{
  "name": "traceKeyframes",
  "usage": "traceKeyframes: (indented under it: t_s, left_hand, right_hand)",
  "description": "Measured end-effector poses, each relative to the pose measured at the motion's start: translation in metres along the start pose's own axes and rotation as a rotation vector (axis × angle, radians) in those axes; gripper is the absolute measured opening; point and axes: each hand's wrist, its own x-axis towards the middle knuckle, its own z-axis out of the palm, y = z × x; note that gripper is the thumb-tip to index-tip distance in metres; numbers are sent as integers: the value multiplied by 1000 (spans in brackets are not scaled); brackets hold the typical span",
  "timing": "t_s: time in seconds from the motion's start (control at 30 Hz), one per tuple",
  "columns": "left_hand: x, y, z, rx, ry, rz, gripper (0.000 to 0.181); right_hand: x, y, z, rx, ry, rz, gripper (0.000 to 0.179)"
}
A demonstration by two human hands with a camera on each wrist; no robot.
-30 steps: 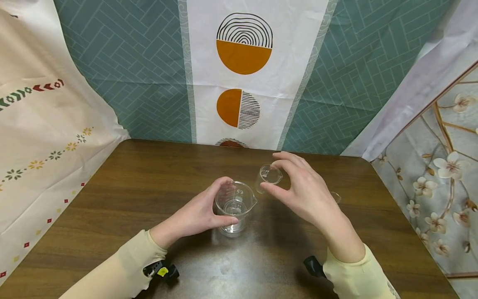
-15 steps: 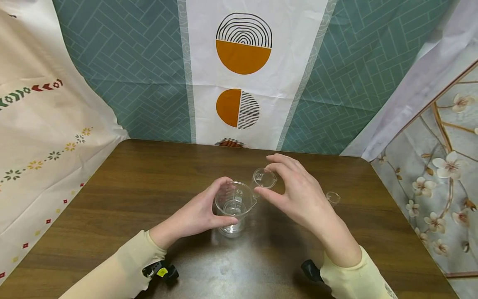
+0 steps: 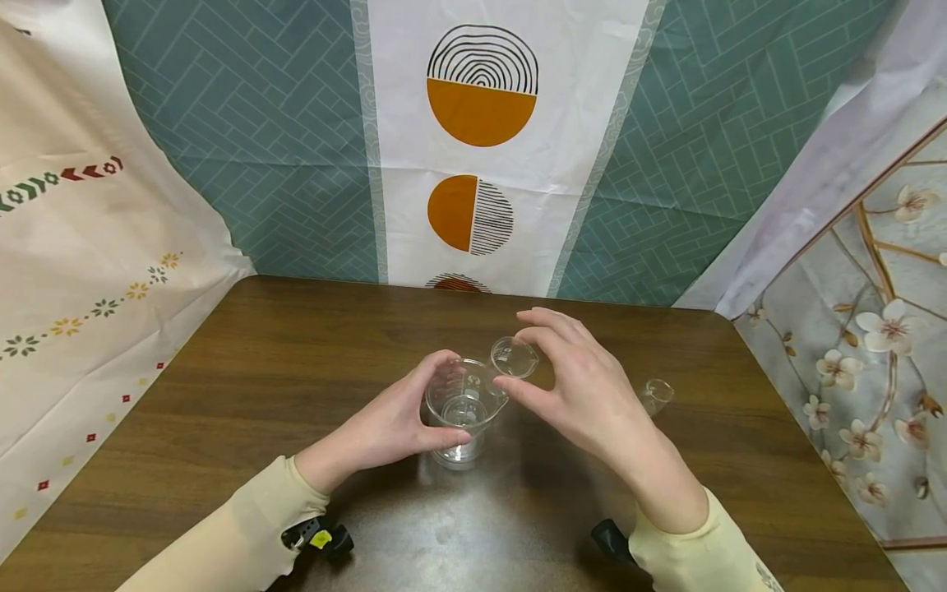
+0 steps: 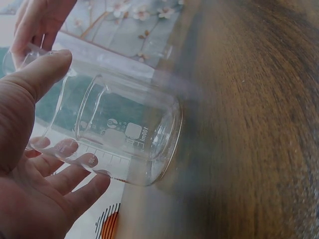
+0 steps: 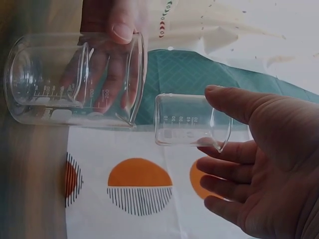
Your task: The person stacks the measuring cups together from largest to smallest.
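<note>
Four clear beakers point(image 3: 475, 380), left hand point(image 3: 392, 421) gripping large beaker point(image 5: 112, 112), nested beaker point(image 5: 47, 74) inside, right hand point(image 3: 588, 390) pinching small beaker point(image 5: 184, 119), fourth beaker point(image 3: 656, 395) rightward

Forearms point(image 3: 229, 522) angled inward; left hand point(image 3: 397, 418) in wide grip; right hand point(image 3: 586, 390) pinching, held higher.

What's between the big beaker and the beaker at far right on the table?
In the head view, the right hand, holding a small beaker, comes between the big beaker and the far-right beaker.
</note>
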Motion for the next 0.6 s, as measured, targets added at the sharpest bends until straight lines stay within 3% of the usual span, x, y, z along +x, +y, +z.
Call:
traceKeyframes:
  t_s: [0.6]
  left_hand:
    - [-1,2,0,0,-2,-21,95]
  right_hand:
    - [0,-4,12,12,-16,-14,49]
